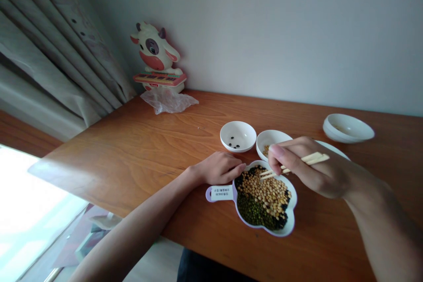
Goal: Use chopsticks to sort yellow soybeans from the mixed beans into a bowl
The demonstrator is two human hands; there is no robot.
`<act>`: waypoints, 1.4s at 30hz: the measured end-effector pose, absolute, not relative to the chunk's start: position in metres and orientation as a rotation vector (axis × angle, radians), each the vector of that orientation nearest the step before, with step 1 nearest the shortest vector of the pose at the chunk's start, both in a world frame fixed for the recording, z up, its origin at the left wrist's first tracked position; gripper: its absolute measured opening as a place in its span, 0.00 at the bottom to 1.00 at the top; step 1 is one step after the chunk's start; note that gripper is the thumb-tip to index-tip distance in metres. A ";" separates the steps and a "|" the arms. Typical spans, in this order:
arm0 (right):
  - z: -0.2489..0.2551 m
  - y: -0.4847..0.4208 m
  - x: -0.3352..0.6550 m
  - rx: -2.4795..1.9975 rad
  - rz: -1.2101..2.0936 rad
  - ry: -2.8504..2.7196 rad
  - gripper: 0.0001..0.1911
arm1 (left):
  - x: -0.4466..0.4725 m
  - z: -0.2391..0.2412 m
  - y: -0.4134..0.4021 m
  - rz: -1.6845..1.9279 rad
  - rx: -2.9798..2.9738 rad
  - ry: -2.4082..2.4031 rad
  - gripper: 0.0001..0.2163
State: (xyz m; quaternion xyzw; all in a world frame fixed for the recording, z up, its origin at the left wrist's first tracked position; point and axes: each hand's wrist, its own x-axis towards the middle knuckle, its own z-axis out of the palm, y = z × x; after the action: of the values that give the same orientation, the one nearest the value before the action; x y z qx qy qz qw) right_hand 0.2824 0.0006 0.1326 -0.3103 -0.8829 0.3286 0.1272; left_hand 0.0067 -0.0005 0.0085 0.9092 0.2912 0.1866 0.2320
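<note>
My right hand [306, 165] is closed round a pair of wooden chopsticks [291, 167], whose tips reach into a white scalloped dish [291, 224] of yellow, green and black beans. My left hand [220, 168] rests on the table with fingers loosely curled, its fingertips touching the dish's left rim just above the labelled lilac handle [219, 193]. Behind the dish stand two small white bowls: the left bowl [238, 135] holds a few black beans, the right bowl [272, 139] a few yellow ones.
A wide white bowl [348, 128] sits at the far right of the wooden table [132, 150]. A cow-shaped toy keyboard [158, 64] and crumpled clear plastic [168, 100] stand at the back left by the curtain [59, 53]. The table's left edge drops off beside a bright window.
</note>
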 end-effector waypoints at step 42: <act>0.138 -0.001 0.277 -0.840 0.890 -2.591 0.31 | 0.007 0.010 -0.001 0.504 2.501 0.798 0.24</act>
State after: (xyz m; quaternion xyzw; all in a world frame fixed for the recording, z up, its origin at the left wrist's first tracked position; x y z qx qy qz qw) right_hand 0.2767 -0.0013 0.1379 -0.2904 -0.8956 0.3075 0.1376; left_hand 0.0065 -0.0009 0.0098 0.9100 0.2905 0.1834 0.2321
